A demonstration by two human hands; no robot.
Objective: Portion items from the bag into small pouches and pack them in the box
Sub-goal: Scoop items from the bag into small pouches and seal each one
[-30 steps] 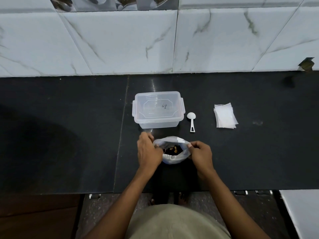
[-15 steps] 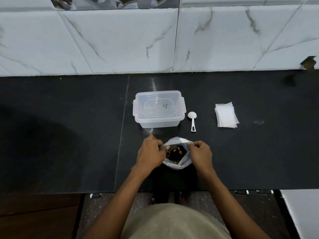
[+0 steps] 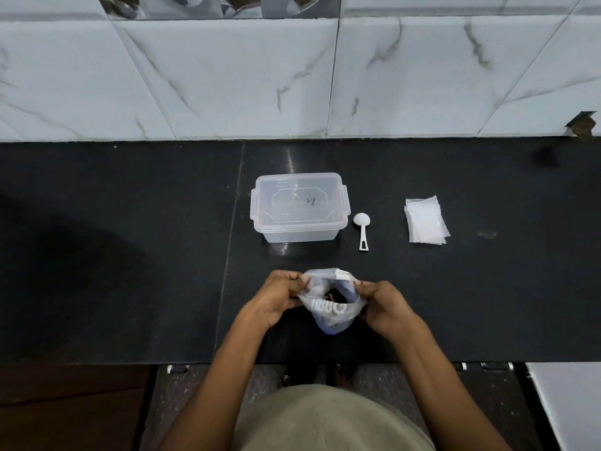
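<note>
A black counter (image 3: 130, 255) is bearing a lidded clear box (image 3: 298, 206) at twelve o'clock of the bag (image 3: 330, 304); pouches (image 3: 426, 224) and scoop (image 3: 362, 229) are lying toward one o'clock. The left hand (image 3: 276, 299) and right hand (image 3: 385, 307) are pinching the bag's mouth apart.

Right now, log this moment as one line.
left hand + right hand: gripping bag mouth, open | box: lid on | scoop, pouches: untouched
</note>
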